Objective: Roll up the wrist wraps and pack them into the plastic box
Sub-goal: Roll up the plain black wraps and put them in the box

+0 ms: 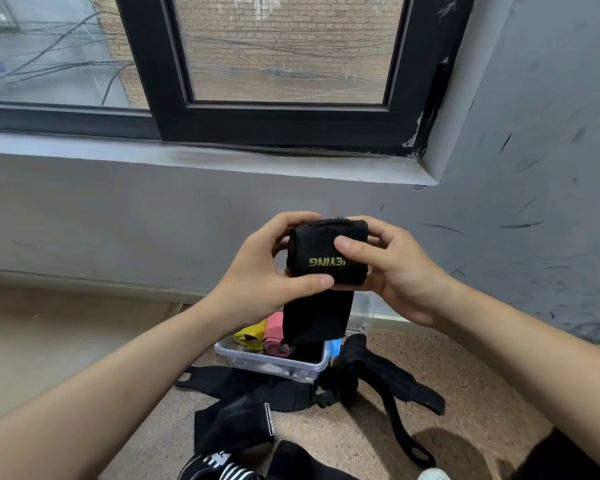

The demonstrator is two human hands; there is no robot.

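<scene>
Between two hands (267,268), one wrist wrap (328,258)

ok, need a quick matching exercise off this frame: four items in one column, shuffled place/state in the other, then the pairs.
Items:
1. black wrist wrap with yellow lettering
2. clear plastic box
3. yellow rolled band
4. loose black wrist wraps

Places/states:
A. inside the box, beside a pink roll
B. unrolled on the speckled floor
C. partly rolled, held between left hand and right hand
D. on the floor below the hands, open

Pairs: 1-C, 2-D, 3-A, 4-B
</scene>
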